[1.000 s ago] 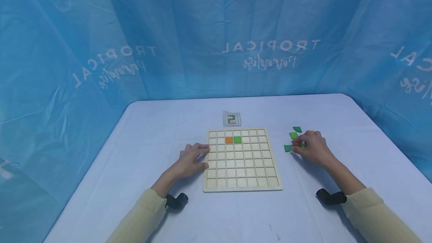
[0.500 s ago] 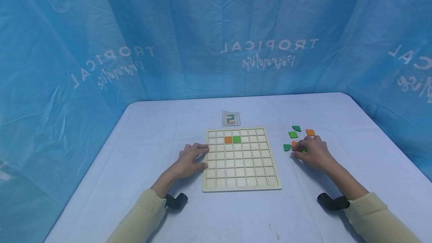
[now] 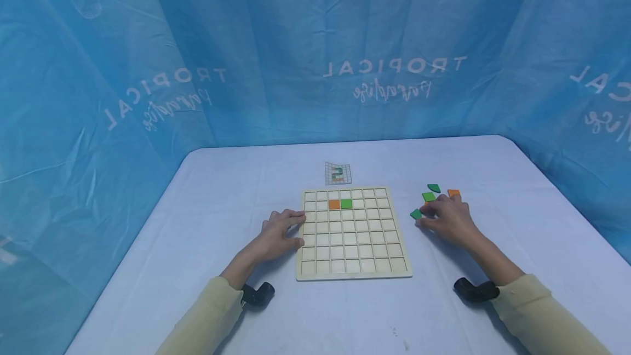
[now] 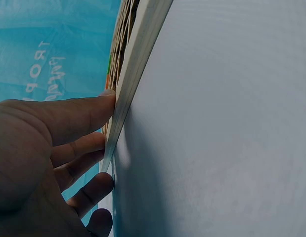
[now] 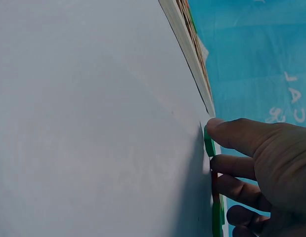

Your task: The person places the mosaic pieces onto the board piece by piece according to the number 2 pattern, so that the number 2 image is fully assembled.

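Along the left edge of a pale wooden grid board (image 3: 354,279), my left hand (image 3: 278,237) rests its thumb and fingertips against the side, fingers fairly straight. The left wrist view shows the thumb (image 4: 88,113) touching the board's rim. An orange square tile (image 3: 334,204) and a green square tile (image 3: 346,204) sit side by side in the board's second row. Right of the board, my right hand (image 3: 451,221) pinches a dark green tile (image 3: 416,214) with a rounded edge between thumb and index finger; the same tile (image 5: 209,142) shows in the right wrist view.
Beyond the board lies a small pattern card (image 3: 338,173) with a gridded picture. Near the right hand are another dark green tile (image 3: 434,188), a light green tile (image 3: 429,196) and an orange tile (image 3: 453,193). More tiles are partly hidden under the hand. A blue curtain (image 3: 315,114) hangs behind the table.
My right hand has moved left from over the loose tiles to the dark green tile, which has turned and shifted slightly left. The left hand and board stay put.
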### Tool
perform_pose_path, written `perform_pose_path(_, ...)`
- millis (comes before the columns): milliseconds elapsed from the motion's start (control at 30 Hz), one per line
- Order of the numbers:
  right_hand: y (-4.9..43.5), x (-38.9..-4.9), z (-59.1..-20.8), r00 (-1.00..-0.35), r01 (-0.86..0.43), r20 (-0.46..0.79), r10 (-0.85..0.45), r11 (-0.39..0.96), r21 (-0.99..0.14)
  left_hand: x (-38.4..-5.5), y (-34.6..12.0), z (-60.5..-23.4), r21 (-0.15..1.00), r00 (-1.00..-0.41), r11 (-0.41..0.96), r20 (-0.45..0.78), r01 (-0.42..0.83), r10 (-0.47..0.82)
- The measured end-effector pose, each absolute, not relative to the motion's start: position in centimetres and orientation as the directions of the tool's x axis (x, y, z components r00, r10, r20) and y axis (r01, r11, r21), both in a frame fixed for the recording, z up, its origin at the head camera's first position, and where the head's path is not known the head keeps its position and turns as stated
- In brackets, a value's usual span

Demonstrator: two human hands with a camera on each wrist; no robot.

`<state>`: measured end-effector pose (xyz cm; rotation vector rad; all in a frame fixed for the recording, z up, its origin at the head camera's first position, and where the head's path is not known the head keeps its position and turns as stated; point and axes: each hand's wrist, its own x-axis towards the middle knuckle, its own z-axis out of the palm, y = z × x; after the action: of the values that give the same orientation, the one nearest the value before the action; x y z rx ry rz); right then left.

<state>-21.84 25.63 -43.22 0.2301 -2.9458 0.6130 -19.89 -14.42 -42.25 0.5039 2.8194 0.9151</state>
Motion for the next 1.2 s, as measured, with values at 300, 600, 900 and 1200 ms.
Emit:
perform_pose_path(300,24.8,-22.1,-43.4,-0.972,-0.199,0.19,-0.136,0.907,-0.37,-19.8,-14.5,-42.2,0.597,-0.933,0.753,-0.022,0.277,0.36)
perform_pose_path(600,24.3,-22.3,-43.8,-0.962,-0.233,0.222,-0.159,0.9,-0.367,-19.7,-14.6,-42.2,0.598,-0.931,0.752,-0.026,0.278,0.365)
perform_pose_path(900,24.4,-22.5,-43.9,-0.958,-0.257,0.225,-0.179,0.885,-0.388,-19.7,-14.5,-42.2,0.59,-0.932,0.757,-0.02,0.281,0.361)
perform_pose_path(1200,24.4,-22.5,-44.0,-0.953,-0.267,0.241,-0.183,0.883,-0.386,-19.7,-14.4,-42.1,0.585,-0.933,0.76,-0.016,0.284,0.361)
